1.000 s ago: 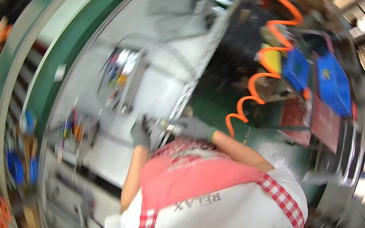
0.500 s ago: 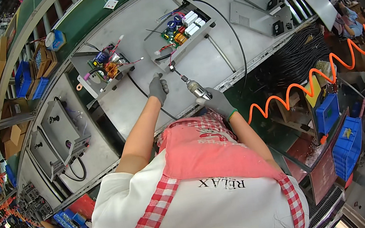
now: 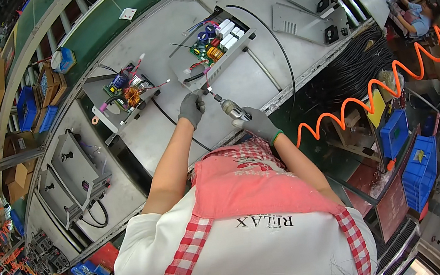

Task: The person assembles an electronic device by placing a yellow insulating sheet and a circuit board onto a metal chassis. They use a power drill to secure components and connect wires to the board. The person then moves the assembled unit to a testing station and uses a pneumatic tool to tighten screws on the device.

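Observation:
My right hand (image 3: pixel 261 124), in a grey glove, is wrapped round a power screwdriver (image 3: pixel 231 108). Its bit points up and left, at the near corner of a grey metal chassis (image 3: pixel 230 51). Inside that chassis sits a circuit board with blue capacitors, a copper coil (image 3: pixel 214 53) and white blocks. My left hand (image 3: pixel 192 109), also gloved, is closed with curled fingers beside the bit; whatever it may hold is hidden. Left of it stands a second open chassis (image 3: pixel 111 114) with a board, a copper coil (image 3: pixel 132 97) and loose wires.
Two grey vented covers with fans (image 3: pixel 309 19) lie at the far right of the bench. An orange coiled hose (image 3: pixel 360 117) and a heap of black cables (image 3: pixel 359 64) are on the right. Further chassis (image 3: pixel 73 175) stand at left. Co-workers (image 3: pixel 414 19) are beyond.
My left hand has moved slightly up and right, closer to the screwdriver's tip and the chassis corner. My right hand still holds the screwdriver; the whole view has shifted a little.

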{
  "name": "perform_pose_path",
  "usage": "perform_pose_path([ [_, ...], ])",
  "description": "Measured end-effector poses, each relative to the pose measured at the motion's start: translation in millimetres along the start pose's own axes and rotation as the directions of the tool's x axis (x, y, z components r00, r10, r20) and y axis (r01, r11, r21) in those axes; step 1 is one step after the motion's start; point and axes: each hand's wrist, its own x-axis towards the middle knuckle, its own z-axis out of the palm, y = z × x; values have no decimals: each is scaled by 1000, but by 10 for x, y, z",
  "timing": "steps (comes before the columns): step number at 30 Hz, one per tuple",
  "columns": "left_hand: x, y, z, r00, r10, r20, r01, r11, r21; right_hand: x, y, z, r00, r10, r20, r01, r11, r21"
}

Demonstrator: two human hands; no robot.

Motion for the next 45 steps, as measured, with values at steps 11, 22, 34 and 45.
perform_pose_path([
  [11,110,10,60,988,-125,-90,125,992,-2,118,113,-39,998,-66,-16,65,995,-72],
  [22,-175,70,82,969,239,-57,-188,871,453,97,76,-29,1000,10,20,-9,998,-70],
  [34,103,73,-20,955,-287,72,290,956,-34,49,57,12,997,-58,56,62,995,-76],
  [45,31,163,-64,940,-333,77,333,943,13,14,58,61,999,-9,40,7,999,42],
])
